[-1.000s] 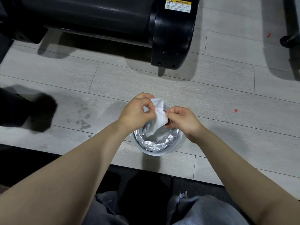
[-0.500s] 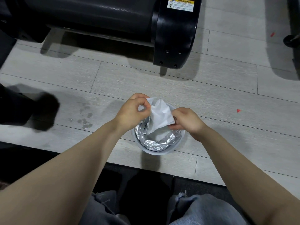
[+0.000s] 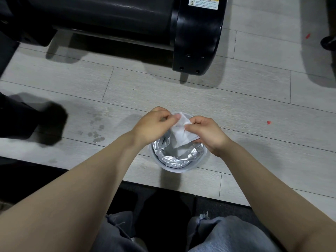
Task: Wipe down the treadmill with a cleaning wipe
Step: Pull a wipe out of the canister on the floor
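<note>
While the cleaning wipe (image 3: 179,132) is held just above the open tub (image 3: 198,161), both hands pinch its upper edge. The left hand (image 3: 151,127) grips one corner between thumb and fingertips; the right hand (image 3: 206,133) pinches the other side, its fingers curled round the sheet. Held this way, the folded sheet can probably be spread flat before use. Its lower part hangs over the crumpled foil liner (image 3: 179,158) inside the tub, so any drips would likely fall back in. The tub stands on the pale plank floor (image 3: 254,124), near the black end of the treadmill (image 3: 197,33), which no hand touches yet.
</note>
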`<state>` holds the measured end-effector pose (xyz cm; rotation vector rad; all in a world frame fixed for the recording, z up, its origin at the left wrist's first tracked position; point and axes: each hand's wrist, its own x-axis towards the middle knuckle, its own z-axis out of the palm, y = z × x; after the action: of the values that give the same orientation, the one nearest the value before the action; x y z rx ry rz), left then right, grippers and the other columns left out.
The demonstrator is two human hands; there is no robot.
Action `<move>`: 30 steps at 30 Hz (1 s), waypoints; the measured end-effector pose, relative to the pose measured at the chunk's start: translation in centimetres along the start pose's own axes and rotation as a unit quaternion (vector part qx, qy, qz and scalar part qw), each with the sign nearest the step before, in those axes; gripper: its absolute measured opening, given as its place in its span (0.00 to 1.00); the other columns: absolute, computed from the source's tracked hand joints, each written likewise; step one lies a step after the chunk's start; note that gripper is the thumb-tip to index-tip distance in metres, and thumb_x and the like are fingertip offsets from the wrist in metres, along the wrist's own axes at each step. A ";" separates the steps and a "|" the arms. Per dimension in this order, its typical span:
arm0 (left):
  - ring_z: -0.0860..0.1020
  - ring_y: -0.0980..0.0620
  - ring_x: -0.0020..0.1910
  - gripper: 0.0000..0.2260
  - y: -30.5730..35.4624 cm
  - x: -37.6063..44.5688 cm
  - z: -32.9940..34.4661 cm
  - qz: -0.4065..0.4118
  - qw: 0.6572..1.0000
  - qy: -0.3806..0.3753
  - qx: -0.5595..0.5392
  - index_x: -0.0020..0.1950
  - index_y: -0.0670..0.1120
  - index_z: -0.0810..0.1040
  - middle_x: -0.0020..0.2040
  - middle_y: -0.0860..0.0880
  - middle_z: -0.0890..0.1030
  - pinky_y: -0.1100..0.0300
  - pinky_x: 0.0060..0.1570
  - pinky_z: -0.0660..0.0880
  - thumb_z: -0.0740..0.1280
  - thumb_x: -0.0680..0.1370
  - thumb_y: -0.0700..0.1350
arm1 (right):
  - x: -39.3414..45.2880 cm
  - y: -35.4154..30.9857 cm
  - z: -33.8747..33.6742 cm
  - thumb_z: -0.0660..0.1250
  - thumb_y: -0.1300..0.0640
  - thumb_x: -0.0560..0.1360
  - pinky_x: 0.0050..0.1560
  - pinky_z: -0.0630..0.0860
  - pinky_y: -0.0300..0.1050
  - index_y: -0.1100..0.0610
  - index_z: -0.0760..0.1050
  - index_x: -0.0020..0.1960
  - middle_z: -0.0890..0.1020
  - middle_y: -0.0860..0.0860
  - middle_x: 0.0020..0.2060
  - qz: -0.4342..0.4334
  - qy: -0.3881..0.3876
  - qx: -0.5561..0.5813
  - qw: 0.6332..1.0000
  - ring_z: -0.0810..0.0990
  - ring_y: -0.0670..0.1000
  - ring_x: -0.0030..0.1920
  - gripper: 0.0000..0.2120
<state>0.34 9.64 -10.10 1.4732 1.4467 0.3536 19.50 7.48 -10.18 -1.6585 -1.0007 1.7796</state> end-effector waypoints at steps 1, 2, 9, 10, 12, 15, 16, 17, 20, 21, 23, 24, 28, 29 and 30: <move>0.76 0.59 0.54 0.13 0.3 0.0 0.0 -0.003 1.000 0.002 0.027 0.44 0.51 0.81 0.55 0.55 0.76 0.62 0.57 0.70 0.65 0.78 0.59 | 0.0 -0.1 0.1 0.68 0.65 0.76 0.35 0.75 0.46 0.58 0.77 0.42 0.80 0.57 0.37 -0.005 -0.002 -0.006 1.000 0.79 0.55 0.37 0.05; 0.76 0.58 0.54 0.13 0.5 0.1 0.0 -0.007 0.999 0.008 0.047 0.42 0.51 0.81 0.55 0.55 0.75 0.61 0.56 0.71 0.67 0.77 0.59 | 0.0 -0.1 0.2 0.68 0.64 0.75 0.36 0.73 0.46 0.57 0.77 0.41 0.80 0.58 0.37 -0.007 -0.003 -0.008 1.000 0.78 0.55 0.37 0.05; 0.76 0.51 0.57 0.08 0.7 0.0 -0.9 -0.030 0.990 0.022 0.135 0.50 0.43 0.81 0.59 0.49 0.76 0.58 0.56 0.71 0.66 0.76 0.45 | 0.0 0.5 0.0 0.70 0.52 0.73 0.40 0.70 0.51 0.56 0.73 0.40 0.74 0.57 0.36 0.001 0.059 -0.022 0.998 0.72 0.55 0.38 0.09; 0.77 0.48 0.56 0.10 0.7 -0.2 -1.1 -0.040 0.989 0.028 0.141 0.50 0.39 0.81 0.58 0.46 0.78 0.55 0.55 0.73 0.65 0.76 0.44 | 0.1 0.8 -0.1 0.70 0.50 0.71 0.39 0.69 0.51 0.56 0.73 0.41 0.74 0.57 0.36 -0.001 0.069 -0.039 0.997 0.71 0.55 0.37 0.10; 0.78 0.44 0.52 0.12 0.4 -0.3 -1.4 -0.060 0.986 0.032 0.150 0.50 0.36 0.80 0.56 0.42 0.79 0.52 0.52 0.74 0.64 0.77 0.44 | 0.4 1.2 -0.4 0.69 0.49 0.72 0.38 0.71 0.51 0.56 0.74 0.41 0.75 0.57 0.35 -0.001 0.084 -0.065 0.994 0.73 0.54 0.36 0.10; 0.75 0.46 0.46 0.13 0.1 -0.3 -1.7 -0.078 0.982 0.040 0.169 0.50 0.37 0.78 0.55 0.40 0.80 0.53 0.49 0.74 0.64 0.79 0.47 | 0.4 1.4 -0.6 0.66 0.57 0.79 0.35 0.78 0.45 0.58 0.74 0.46 0.80 0.56 0.39 -0.008 0.097 -0.080 0.992 0.80 0.53 0.36 0.05; 0.74 0.47 0.46 0.12 0.0 -0.3 -1.6 -0.077 0.981 0.046 0.173 0.52 0.38 0.78 0.54 0.42 0.78 0.53 0.48 0.72 0.64 0.79 0.47 | 0.4 1.4 -0.6 0.64 0.59 0.80 0.33 0.79 0.43 0.59 0.73 0.47 0.80 0.56 0.41 -0.009 0.099 -0.076 0.992 0.81 0.52 0.36 0.05; 0.73 0.48 0.47 0.11 -0.1 -0.4 -1.5 -0.068 0.980 0.055 0.177 0.55 0.41 0.77 0.55 0.45 0.76 0.55 0.47 0.70 0.65 0.79 0.47 | 0.5 1.4 -0.5 0.64 0.60 0.80 0.31 0.78 0.41 0.60 0.73 0.47 0.80 0.57 0.42 -0.010 0.096 -0.065 0.993 0.81 0.51 0.35 0.04; 0.74 0.48 0.52 0.09 -0.3 -0.7 -0.8 0.027 0.974 0.102 0.198 0.54 0.47 0.74 0.57 0.49 0.73 0.55 0.49 0.71 0.69 0.76 0.47 | 0.6 1.1 0.0 0.64 0.62 0.80 0.28 0.76 0.38 0.63 0.73 0.50 0.81 0.59 0.41 0.004 0.089 0.000 0.996 0.81 0.48 0.29 0.04; 0.75 0.48 0.53 0.07 -0.3 -0.8 -0.6 0.069 0.970 0.123 0.197 0.51 0.48 0.74 0.57 0.51 0.73 0.54 0.50 0.72 0.69 0.76 0.47 | 0.6 1.1 0.2 0.64 0.62 0.80 0.30 0.77 0.38 0.64 0.74 0.51 0.81 0.59 0.42 0.012 0.085 0.028 0.996 0.82 0.48 0.30 0.04; 0.75 0.50 0.54 0.07 0.1 -1.1 -0.4 0.123 0.964 0.151 0.181 0.44 0.49 0.75 0.56 0.54 0.73 0.54 0.50 0.73 0.70 0.75 0.50 | 0.6 1.0 0.5 0.63 0.62 0.81 0.33 0.78 0.38 0.64 0.75 0.51 0.82 0.58 0.43 0.031 0.076 0.084 0.993 0.82 0.49 0.35 0.05; 0.75 0.52 0.55 0.08 0.3 -1.1 -0.3 0.130 0.964 0.149 0.179 0.41 0.50 0.76 0.57 0.55 0.73 0.55 0.51 0.72 0.70 0.75 0.52 | 0.6 1.0 0.6 0.63 0.62 0.81 0.33 0.79 0.38 0.63 0.76 0.50 0.82 0.58 0.43 0.041 0.070 0.112 0.990 0.83 0.50 0.37 0.05; 0.71 0.50 0.61 0.09 0.0 -0.8 0.4 0.107 0.968 0.098 0.202 0.41 0.52 0.82 0.63 0.54 0.73 0.53 0.61 0.69 0.73 0.73 0.56 | 0.5 0.9 0.8 0.61 0.63 0.81 0.43 0.83 0.45 0.63 0.77 0.51 0.84 0.57 0.44 0.060 0.030 0.180 0.981 0.84 0.53 0.42 0.06; 0.71 0.49 0.62 0.08 0.0 -0.8 0.5 0.100 0.971 0.091 0.196 0.43 0.52 0.83 0.64 0.54 0.73 0.53 0.62 0.69 0.74 0.73 0.56 | 0.5 0.9 0.8 0.61 0.64 0.81 0.48 0.83 0.48 0.64 0.77 0.54 0.84 0.58 0.45 0.055 0.019 0.184 0.981 0.84 0.54 0.44 0.07; 0.71 0.49 0.63 0.08 0.0 -0.7 0.6 0.094 0.973 0.090 0.191 0.44 0.51 0.84 0.64 0.54 0.73 0.53 0.63 0.68 0.74 0.73 0.55 | 0.5 0.9 0.9 0.61 0.64 0.81 0.52 0.81 0.50 0.65 0.77 0.57 0.84 0.59 0.48 0.050 0.012 0.184 0.981 0.83 0.55 0.47 0.08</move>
<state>0.64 8.72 -10.09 1.9388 1.5848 0.3449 18.65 7.23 -11.21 -1.5116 -0.5405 1.8700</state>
